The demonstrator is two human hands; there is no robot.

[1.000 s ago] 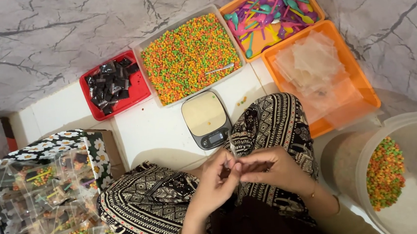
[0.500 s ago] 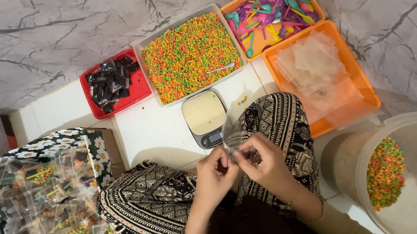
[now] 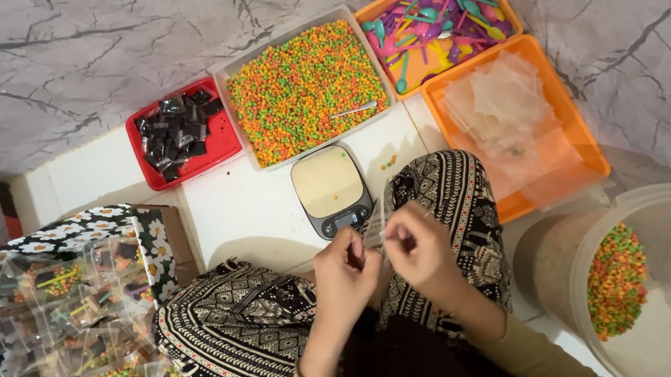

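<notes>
Both hands pinch a small clear plastic bag (image 3: 381, 226) above the lap: left hand (image 3: 347, 278) and right hand (image 3: 419, 252) each grip its top edge. It looks light, limp and slippery, best held at the mouth. Just beyond sits a kitchen scale (image 3: 332, 190), near the tray of coloured pellets (image 3: 301, 88).

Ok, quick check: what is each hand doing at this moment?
Left hand: fingers pinched shut on the edge of a small clear plastic bag.
Right hand: also pinched shut on the same bag, opposite edge.
</notes>
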